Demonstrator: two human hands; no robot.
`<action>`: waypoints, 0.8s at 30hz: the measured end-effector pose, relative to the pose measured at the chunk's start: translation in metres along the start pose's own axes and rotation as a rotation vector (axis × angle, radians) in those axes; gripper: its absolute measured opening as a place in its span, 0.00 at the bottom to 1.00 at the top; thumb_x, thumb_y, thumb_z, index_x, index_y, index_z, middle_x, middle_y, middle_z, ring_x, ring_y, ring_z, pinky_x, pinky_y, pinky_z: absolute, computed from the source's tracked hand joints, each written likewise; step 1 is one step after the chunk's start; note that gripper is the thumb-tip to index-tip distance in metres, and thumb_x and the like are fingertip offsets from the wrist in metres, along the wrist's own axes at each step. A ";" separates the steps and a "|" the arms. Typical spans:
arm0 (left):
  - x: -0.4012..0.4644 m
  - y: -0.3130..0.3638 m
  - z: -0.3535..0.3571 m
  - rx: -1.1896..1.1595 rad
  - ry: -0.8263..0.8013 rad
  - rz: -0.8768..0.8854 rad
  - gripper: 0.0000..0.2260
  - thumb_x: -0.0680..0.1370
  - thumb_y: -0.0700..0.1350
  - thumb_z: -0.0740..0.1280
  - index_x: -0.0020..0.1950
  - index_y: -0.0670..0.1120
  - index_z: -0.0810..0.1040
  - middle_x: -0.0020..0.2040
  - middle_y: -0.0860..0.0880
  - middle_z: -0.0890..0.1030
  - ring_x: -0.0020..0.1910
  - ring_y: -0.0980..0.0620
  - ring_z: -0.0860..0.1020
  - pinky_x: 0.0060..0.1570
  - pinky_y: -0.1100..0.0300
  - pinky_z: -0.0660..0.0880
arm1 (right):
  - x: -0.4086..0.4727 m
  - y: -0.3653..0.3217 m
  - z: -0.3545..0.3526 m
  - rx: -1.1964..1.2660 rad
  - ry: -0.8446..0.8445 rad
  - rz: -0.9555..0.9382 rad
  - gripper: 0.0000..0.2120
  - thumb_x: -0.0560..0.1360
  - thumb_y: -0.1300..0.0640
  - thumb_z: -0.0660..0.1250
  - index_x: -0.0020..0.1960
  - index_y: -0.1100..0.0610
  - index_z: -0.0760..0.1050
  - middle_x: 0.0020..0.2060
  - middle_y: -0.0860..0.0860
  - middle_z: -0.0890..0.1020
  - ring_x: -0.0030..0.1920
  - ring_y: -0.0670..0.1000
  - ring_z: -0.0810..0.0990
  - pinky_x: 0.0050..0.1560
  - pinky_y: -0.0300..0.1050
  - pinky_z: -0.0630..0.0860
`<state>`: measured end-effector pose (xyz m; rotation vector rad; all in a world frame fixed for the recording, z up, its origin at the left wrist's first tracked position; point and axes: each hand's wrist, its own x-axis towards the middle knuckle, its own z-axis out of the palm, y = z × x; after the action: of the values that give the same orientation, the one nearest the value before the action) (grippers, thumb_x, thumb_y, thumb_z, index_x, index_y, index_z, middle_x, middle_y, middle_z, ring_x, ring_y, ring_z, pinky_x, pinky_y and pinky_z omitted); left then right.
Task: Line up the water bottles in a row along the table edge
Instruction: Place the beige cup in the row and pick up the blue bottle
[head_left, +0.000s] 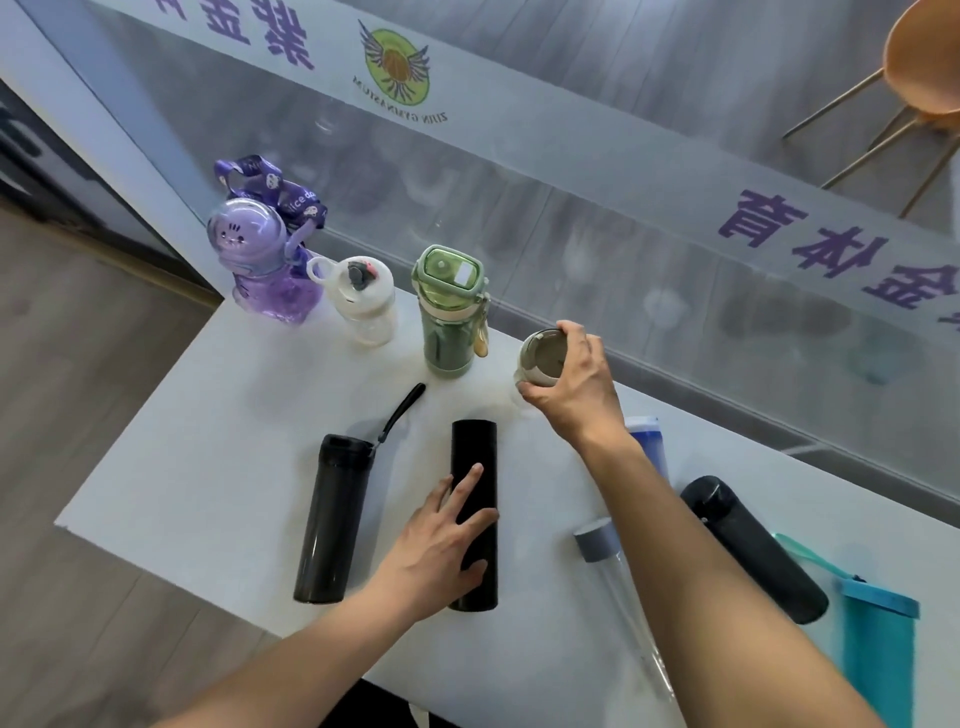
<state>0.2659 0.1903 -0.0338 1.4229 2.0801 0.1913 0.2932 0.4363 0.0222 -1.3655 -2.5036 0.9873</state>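
Observation:
Three bottles stand upright along the far edge of the white table (208, 415): a purple bottle (265, 270), a clear white bottle (363, 301) and a green bottle (449, 312). To their right my right hand (571, 384) grips the lid of a grey-beige bottle (540, 358), also upright. My left hand (441, 540) wraps around a black flask (474, 452) lying flat. A dark bottle with a strap (332, 519) lies to its left. A clear bottle with a grey cap (597, 540), a blue-capped bottle (647, 441), a black bottle (753, 551) and a teal bottle (878, 644) lie on the right.
A glass wall with purple lettering (623, 234) runs directly behind the table's far edge. An orange chair (919, 67) stands beyond the glass. Wood floor (78, 415) lies to the table's left.

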 end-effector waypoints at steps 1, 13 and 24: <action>-0.001 -0.001 0.000 -0.005 0.005 -0.003 0.26 0.77 0.56 0.65 0.74 0.59 0.63 0.81 0.53 0.39 0.79 0.42 0.50 0.73 0.47 0.65 | 0.002 -0.002 0.002 0.001 0.001 -0.004 0.40 0.67 0.49 0.78 0.73 0.49 0.63 0.66 0.53 0.70 0.62 0.56 0.74 0.63 0.52 0.74; 0.000 0.000 -0.005 0.056 0.006 0.022 0.25 0.77 0.56 0.64 0.73 0.58 0.64 0.82 0.49 0.40 0.78 0.41 0.52 0.69 0.48 0.65 | 0.003 -0.012 0.002 -0.015 0.010 0.021 0.46 0.65 0.44 0.79 0.76 0.47 0.59 0.66 0.53 0.69 0.65 0.56 0.72 0.65 0.52 0.73; 0.015 0.020 -0.004 0.109 0.047 0.009 0.23 0.76 0.53 0.65 0.71 0.54 0.68 0.81 0.45 0.51 0.78 0.39 0.51 0.66 0.45 0.66 | -0.064 0.090 -0.052 -0.086 0.075 0.370 0.37 0.72 0.49 0.73 0.76 0.53 0.62 0.67 0.58 0.70 0.67 0.61 0.71 0.67 0.50 0.68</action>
<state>0.2763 0.2129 -0.0277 1.5054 2.1513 0.1171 0.4145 0.4455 0.0216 -1.9020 -2.3113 0.8713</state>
